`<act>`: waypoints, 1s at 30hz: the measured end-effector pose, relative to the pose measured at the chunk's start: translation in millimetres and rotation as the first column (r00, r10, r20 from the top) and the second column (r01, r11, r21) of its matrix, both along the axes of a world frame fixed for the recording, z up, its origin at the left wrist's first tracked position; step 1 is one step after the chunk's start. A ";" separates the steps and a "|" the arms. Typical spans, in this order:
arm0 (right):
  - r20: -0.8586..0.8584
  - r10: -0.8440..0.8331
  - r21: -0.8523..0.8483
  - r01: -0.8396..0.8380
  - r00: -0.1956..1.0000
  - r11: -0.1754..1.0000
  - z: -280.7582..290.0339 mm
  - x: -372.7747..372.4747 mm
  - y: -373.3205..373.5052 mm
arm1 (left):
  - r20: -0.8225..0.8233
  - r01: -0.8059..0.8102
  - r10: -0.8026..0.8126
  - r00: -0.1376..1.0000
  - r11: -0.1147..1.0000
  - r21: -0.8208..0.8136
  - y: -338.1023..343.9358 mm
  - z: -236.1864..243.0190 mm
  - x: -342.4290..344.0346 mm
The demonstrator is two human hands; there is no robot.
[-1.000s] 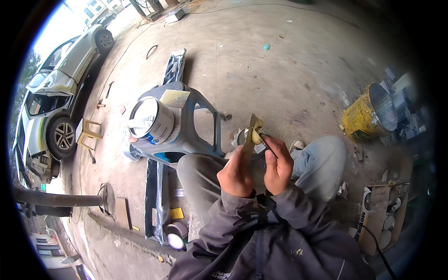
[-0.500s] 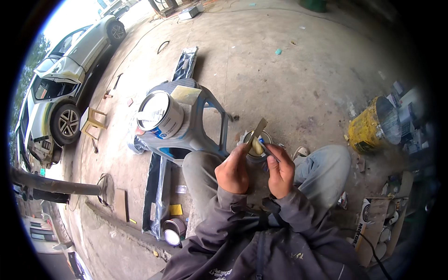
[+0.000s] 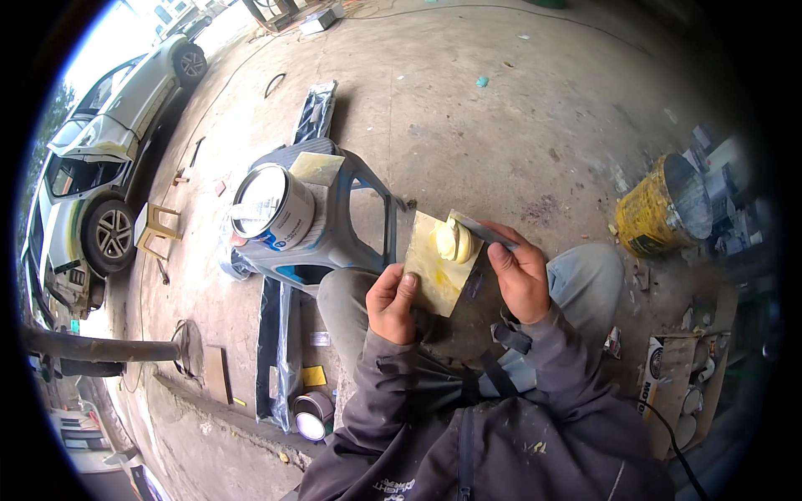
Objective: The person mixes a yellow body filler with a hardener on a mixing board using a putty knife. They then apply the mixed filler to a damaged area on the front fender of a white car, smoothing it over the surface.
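My left hand grips the left edge of a thin yellowish mixing board, thumb on top. A mound of pale yellow putty sits toward the board's far right corner, with a brighter yellow smear nearer my body. In my right hand is a grey flat spreader, pinched between thumb and fingers. Its far end is beside the putty; whether it touches is hard to tell. The board is held between my knees, above the floor.
To the left, a grey plastic stool bears a white can and another yellowish board. A paint-stained yellow bucket is at right, a cardboard box at lower right. A white car stands far left.
The board has turned from nearly edge-on to face up, showing the putty. My hands have moved apart, and the open tin seen beneath them is now hidden behind the board.
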State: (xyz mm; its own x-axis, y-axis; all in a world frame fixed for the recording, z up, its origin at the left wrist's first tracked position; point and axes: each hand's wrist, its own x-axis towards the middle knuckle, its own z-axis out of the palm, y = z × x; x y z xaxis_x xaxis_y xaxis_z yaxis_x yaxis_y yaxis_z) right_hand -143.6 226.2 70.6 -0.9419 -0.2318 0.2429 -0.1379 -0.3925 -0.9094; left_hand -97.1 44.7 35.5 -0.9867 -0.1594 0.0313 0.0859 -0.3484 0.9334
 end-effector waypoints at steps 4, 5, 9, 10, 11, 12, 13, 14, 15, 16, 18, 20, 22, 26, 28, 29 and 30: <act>-0.113 -0.204 0.361 0.232 0.972 0.904 -40.3 7.2 0.5 | -0.020 -0.093 0.092 0.996 0.994 -0.058 5.2 2.7 1.8; -0.054 -0.299 0.215 0.303 0.953 0.928 -43.5 8.8 -2.8 | -0.036 -0.138 0.135 0.990 0.985 -0.107 5.9 2.8 1.6; -0.456 -0.363 0.256 0.510 0.813 0.821 -21.1 14.4 -11.8 | -0.196 -0.308 0.240 0.951 0.680 -0.665 17.0 14.0 6.0; -0.478 -0.362 0.272 0.527 0.800 0.805 -20.8 17.5 -20.4 | -0.226 -0.334 0.247 0.942 0.667 -0.666 23.2 20.3 6.0; -0.476 -0.341 0.295 0.512 0.811 0.807 -21.6 21.1 -26.0 | -0.256 -0.360 0.254 0.933 0.653 -0.667 29.5 24.7 5.5; -0.474 -0.315 0.311 0.491 0.822 0.814 -23.9 24.4 -30.8 | -0.290 -0.394 0.267 0.919 0.630 -0.669 31.3 26.8 4.3; -0.456 -0.300 0.330 0.472 0.838 0.817 -27.6 28.9 -31.4 | -0.319 -0.412 0.262 0.911 0.630 -0.659 30.5 26.4 2.1; -0.436 -0.267 0.350 0.436 0.859 0.829 -32.6 29.3 -29.0 | -0.309 -0.405 0.263 0.914 0.640 -0.653 29.3 26.7 -0.1; -0.410 -0.230 0.371 0.392 0.883 0.842 -37.5 30.6 -24.8 | -0.294 -0.398 0.268 0.917 0.649 -0.649 26.8 26.4 0.2; -0.383 -0.193 0.390 0.348 0.903 0.852 -40.1 31.5 -20.5 | -0.279 -0.390 0.272 0.921 0.657 -0.645 24.2 25.7 1.0; -0.377 -0.235 0.365 0.377 0.896 0.851 -36.7 28.1 -11.2 | -0.315 -0.432 0.297 0.902 0.643 -0.632 18.6 16.1 1.5; -0.360 -0.336 0.275 0.443 0.870 0.853 -26.3 22.1 -3.8 | -0.353 -0.440 0.266 0.897 0.607 -0.661 15.8 12.7 3.1; -0.359 -0.366 0.259 0.468 0.859 0.845 -14.4 15.9 -3.4 | -0.388 -0.419 0.177 0.905 0.541 -0.729 16.8 17.6 4.3; -0.411 -0.322 0.279 0.454 0.853 0.846 -22.3 19.2 -19.9 | -0.367 -0.409 0.192 0.910 0.560 -0.721 27.9 26.6 1.1; -0.303 -0.280 0.318 0.374 0.911 0.871 -41.3 26.6 -22.0 | -0.379 -0.439 0.230 0.896 0.573 -0.692 24.1 21.9 -3.8; -0.133 -0.252 0.291 0.280 0.959 0.915 -45.2 27.6 -17.6 | -0.385 -0.449 0.237 0.892 0.555 -0.700 20.3 22.8 -5.4; 0.045 -0.205 0.248 0.188 0.978 0.950 -46.9 29.7 -12.3 | -0.386 -0.456 0.245 0.889 0.536 -0.710 16.3 23.0 -4.7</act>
State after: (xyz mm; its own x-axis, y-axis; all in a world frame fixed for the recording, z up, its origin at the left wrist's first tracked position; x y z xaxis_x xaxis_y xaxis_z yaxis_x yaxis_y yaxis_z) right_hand -113.9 213.9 23.6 -0.9872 -0.0840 0.1354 -0.1237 -0.1323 -0.9835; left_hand -101.9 60.9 58.5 -0.8039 -0.3016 0.5126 0.2662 0.5882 0.7637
